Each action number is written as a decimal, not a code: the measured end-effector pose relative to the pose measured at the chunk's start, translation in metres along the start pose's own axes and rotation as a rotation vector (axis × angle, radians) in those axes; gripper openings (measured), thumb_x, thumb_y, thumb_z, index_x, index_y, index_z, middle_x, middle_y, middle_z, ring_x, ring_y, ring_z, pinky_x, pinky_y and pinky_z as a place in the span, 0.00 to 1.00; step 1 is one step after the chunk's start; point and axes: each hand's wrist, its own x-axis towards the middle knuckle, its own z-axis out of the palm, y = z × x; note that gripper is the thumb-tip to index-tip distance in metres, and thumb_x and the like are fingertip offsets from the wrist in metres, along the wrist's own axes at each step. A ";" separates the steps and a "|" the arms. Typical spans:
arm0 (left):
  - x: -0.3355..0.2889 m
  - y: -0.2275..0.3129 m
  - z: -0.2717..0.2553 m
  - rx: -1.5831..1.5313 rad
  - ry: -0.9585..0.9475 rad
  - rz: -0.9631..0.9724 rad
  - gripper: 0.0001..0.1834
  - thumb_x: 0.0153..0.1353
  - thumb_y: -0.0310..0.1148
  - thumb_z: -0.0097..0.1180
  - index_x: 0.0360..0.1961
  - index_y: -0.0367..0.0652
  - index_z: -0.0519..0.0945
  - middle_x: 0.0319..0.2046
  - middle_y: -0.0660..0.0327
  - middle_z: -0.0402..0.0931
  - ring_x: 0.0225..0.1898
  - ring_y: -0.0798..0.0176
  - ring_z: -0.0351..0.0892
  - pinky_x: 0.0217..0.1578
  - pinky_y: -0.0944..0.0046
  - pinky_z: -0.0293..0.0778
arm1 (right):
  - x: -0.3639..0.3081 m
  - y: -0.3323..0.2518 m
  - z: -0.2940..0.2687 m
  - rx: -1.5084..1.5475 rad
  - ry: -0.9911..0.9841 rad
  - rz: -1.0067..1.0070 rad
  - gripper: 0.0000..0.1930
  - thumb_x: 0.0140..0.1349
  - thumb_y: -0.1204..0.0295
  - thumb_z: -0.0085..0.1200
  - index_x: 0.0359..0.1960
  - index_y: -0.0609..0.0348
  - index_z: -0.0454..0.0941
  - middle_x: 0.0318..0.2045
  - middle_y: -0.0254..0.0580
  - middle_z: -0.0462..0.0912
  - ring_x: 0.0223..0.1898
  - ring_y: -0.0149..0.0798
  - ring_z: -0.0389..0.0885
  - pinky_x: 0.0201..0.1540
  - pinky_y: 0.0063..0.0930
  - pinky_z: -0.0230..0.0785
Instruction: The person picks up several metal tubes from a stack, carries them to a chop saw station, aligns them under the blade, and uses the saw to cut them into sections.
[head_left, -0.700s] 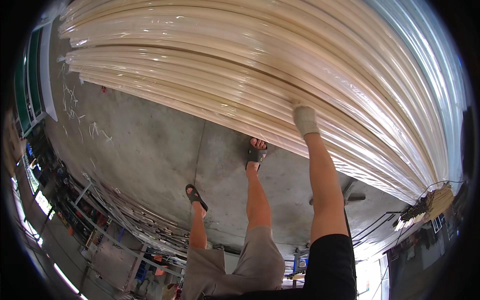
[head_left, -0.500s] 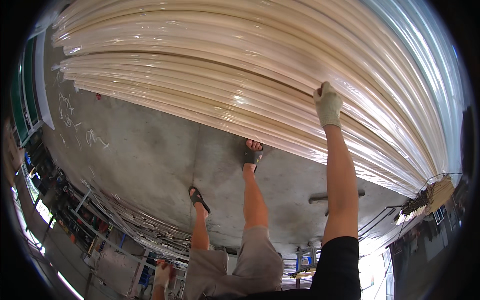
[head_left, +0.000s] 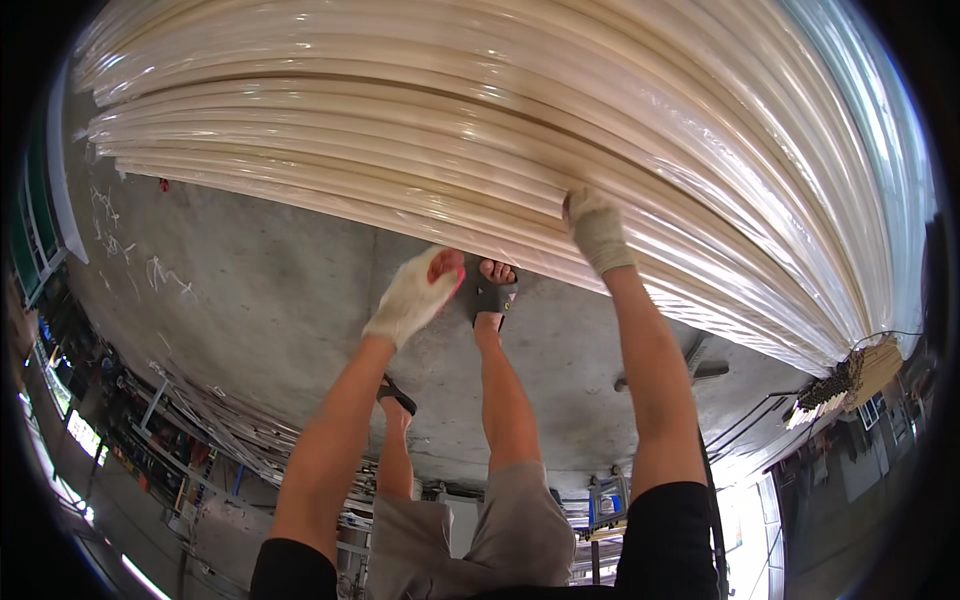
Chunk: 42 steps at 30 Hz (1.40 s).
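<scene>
Long cream-coloured tubes or strips, wrapped in clear shiny plastic, lie in bundles across the floor in front of me. My right hand, in a pale knit glove, is over the near bundles with its fingers curled in. Whatever those fingers hold, if anything, is hidden. Above the floor, just short of the bundles' near edge, is my left hand, gloved too. Its fingers are bent closed around a small red-pink thing whose kind I cannot make out.
My sandalled foot stands close against the bundles. White string scraps lie on the concrete floor to the left. Dark metal pieces lie right of my legs. At the far right, a dark tie circles the bundle ends.
My left hand has come up from beside my leg to near the bundles. My right hand has moved left and slightly nearer over the wrapped tubes.
</scene>
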 end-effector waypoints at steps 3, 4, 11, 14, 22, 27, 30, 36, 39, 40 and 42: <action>0.062 -0.011 0.005 -0.226 -0.004 -0.130 0.16 0.69 0.45 0.62 0.46 0.42 0.82 0.33 0.65 0.82 0.32 0.70 0.82 0.31 0.67 0.79 | 0.006 0.025 -0.052 0.023 -0.066 0.186 0.10 0.67 0.63 0.58 0.40 0.55 0.78 0.33 0.47 0.83 0.33 0.46 0.87 0.30 0.44 0.80; 0.080 -0.010 0.012 -0.231 -0.011 -0.129 0.16 0.69 0.45 0.62 0.46 0.42 0.82 0.33 0.65 0.82 0.32 0.70 0.82 0.31 0.67 0.79 | 0.004 0.034 -0.061 0.115 0.033 0.177 0.11 0.66 0.61 0.60 0.41 0.55 0.78 0.34 0.47 0.83 0.33 0.49 0.87 0.32 0.45 0.80; 0.163 -0.046 0.005 -0.753 0.184 -0.230 0.22 0.65 0.47 0.69 0.46 0.38 0.80 0.36 0.51 0.87 0.31 0.56 0.90 0.30 0.57 0.88 | -0.044 -0.019 -0.033 0.605 -0.018 0.492 0.17 0.64 0.59 0.65 0.46 0.56 0.80 0.40 0.47 0.86 0.37 0.50 0.87 0.40 0.43 0.79; 0.159 -0.034 0.011 -0.705 0.189 -0.103 0.12 0.68 0.38 0.62 0.42 0.39 0.81 0.31 0.50 0.86 0.25 0.57 0.87 0.22 0.59 0.84 | -0.084 -0.061 -0.003 0.815 -0.132 0.697 0.17 0.62 0.60 0.66 0.47 0.57 0.82 0.41 0.47 0.88 0.39 0.48 0.88 0.43 0.42 0.79; 0.137 -0.015 0.013 -0.784 0.444 -0.159 0.08 0.65 0.36 0.60 0.32 0.45 0.80 0.18 0.65 0.76 0.15 0.69 0.73 0.14 0.68 0.65 | -0.087 -0.075 -0.016 0.821 -0.048 0.758 0.16 0.61 0.65 0.66 0.48 0.58 0.82 0.37 0.44 0.89 0.36 0.43 0.88 0.43 0.37 0.79; 0.076 -0.023 0.005 -0.437 0.189 -0.133 0.09 0.68 0.38 0.59 0.34 0.45 0.80 0.22 0.64 0.78 0.18 0.71 0.75 0.18 0.70 0.67 | -0.031 -0.001 -0.078 0.639 0.201 0.583 0.19 0.61 0.71 0.65 0.55 0.56 0.79 0.55 0.48 0.83 0.53 0.52 0.82 0.55 0.45 0.75; 0.030 -0.047 -0.006 -0.217 0.083 -0.081 0.08 0.69 0.35 0.58 0.38 0.42 0.81 0.26 0.65 0.80 0.23 0.71 0.78 0.22 0.68 0.70 | 0.017 0.040 -0.133 0.254 0.435 0.460 0.24 0.59 0.71 0.67 0.58 0.52 0.77 0.59 0.49 0.78 0.61 0.53 0.75 0.61 0.47 0.72; -0.059 -0.087 -0.012 -0.150 0.071 -0.228 0.08 0.68 0.33 0.55 0.41 0.40 0.82 0.29 0.64 0.81 0.27 0.71 0.80 0.26 0.67 0.73 | 0.094 0.105 -0.189 -0.098 0.416 0.413 0.16 0.64 0.68 0.62 0.53 0.48 0.79 0.52 0.46 0.81 0.54 0.48 0.80 0.55 0.48 0.74; -0.091 -0.117 -0.035 -0.136 0.080 -0.304 0.09 0.67 0.33 0.56 0.42 0.40 0.82 0.29 0.63 0.81 0.28 0.69 0.80 0.29 0.65 0.75 | 0.105 0.114 -0.208 -0.064 0.370 0.382 0.09 0.67 0.67 0.57 0.47 0.49 0.80 0.44 0.43 0.84 0.46 0.47 0.84 0.50 0.47 0.76; -0.098 -0.126 -0.042 -0.107 0.072 -0.344 0.10 0.66 0.34 0.57 0.43 0.39 0.82 0.29 0.62 0.82 0.28 0.66 0.81 0.31 0.63 0.76 | 0.108 0.115 -0.215 -0.048 0.439 0.367 0.07 0.68 0.66 0.54 0.44 0.50 0.80 0.40 0.42 0.85 0.43 0.46 0.85 0.47 0.46 0.77; -0.087 -0.080 -0.043 0.122 0.066 -0.207 0.10 0.65 0.34 0.58 0.43 0.39 0.82 0.29 0.59 0.82 0.28 0.63 0.81 0.33 0.60 0.77 | 0.094 0.128 -0.231 0.004 0.458 0.280 0.06 0.68 0.68 0.53 0.42 0.51 0.79 0.37 0.41 0.85 0.41 0.47 0.85 0.46 0.43 0.78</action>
